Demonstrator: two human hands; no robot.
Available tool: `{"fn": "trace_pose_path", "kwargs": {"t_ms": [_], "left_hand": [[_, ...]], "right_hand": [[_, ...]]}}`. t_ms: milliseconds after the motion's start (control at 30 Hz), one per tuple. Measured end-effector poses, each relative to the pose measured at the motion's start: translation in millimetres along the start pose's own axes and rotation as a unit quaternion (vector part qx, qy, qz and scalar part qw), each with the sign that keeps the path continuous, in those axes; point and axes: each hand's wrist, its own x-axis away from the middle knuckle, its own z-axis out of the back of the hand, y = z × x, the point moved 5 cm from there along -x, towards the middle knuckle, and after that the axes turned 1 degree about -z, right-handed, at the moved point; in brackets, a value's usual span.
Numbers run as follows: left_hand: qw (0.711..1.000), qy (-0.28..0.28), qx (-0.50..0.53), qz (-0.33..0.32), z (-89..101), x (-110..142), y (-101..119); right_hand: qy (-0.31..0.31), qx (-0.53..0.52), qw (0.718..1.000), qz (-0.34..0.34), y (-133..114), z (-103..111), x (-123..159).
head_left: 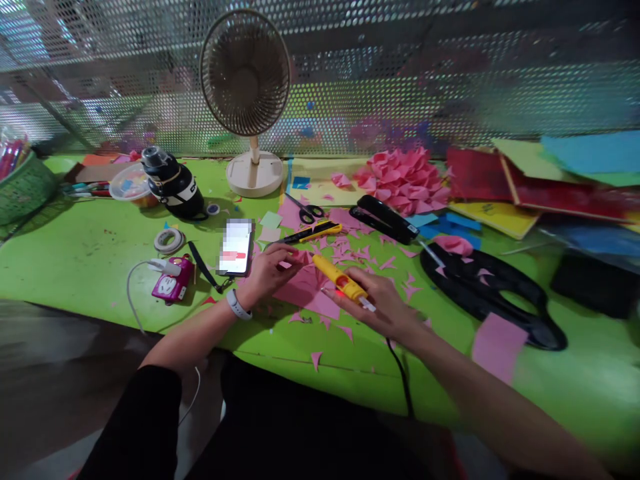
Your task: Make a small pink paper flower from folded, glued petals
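My right hand [377,300] is wrapped round a yellow hot glue gun [340,277], its nozzle pointing up and left and a white glue stick end showing at the back. A small red light glows on it. Close to the nozzle, my left hand [273,270] pinches a small pink paper piece [303,256]. Below both hands lies a pink paper sheet [313,297], with many pink offcuts [350,250] strewn about. Just beyond the left hand rests a yellow and black utility knife [315,232].
A fan [245,73] stands at the back beside a dark bottle [173,183]. A phone [236,247], tape roll [169,241] and purple power adapter [174,280] lie left. Pink paper petals [405,180], a stapler [384,219] and a black palette-shaped board [540,320] occupy the right.
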Motion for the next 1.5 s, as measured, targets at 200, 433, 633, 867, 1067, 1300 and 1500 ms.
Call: {"fn": "trace_pose_path", "kwargs": {"t_ms": [200, 433, 633, 867, 1067, 1300, 1500], "left_hand": [[0.999, 0.022, 0.028, 0.019, 5.6, -3.8, -5.5], [0.997, 0.033, 0.051, 0.051, 9.2, -8.6, -7.0], [0.985, 0.068, 0.109, 0.118, 12.5, -12.2, -16.5], [0.948, 0.056, 0.217, 0.226, 6.5, -11.2, -27.9], [0.966, 0.074, 0.159, 0.188, 8.1, -11.0, -33.1], [0.977, 0.061, 0.098, 0.181, 6.3, -8.7, -29.1], [0.924, -0.018, 0.256, 0.283, -15.1, 0.0, -24.3]], "right_hand": [[0.167, 0.058, 0.98, -0.09, 30.8, 65.7, 14.0], [0.207, 0.248, 0.918, -0.229, 115.0, 112.8, 59.3], [0.167, 0.282, 0.9, -0.289, 171.9, 121.1, 75.2], [0.152, 0.338, 0.894, -0.251, 141.5, 127.6, 67.9], [-0.039, 0.14, 0.989, -0.02, 50.3, 30.2, -1.9], [-0.108, 0.128, 0.984, 0.059, 49.4, -25.2, -31.9], [-0.055, 0.091, 0.993, 0.055, 55.6, -15.3, -28.8]]}}
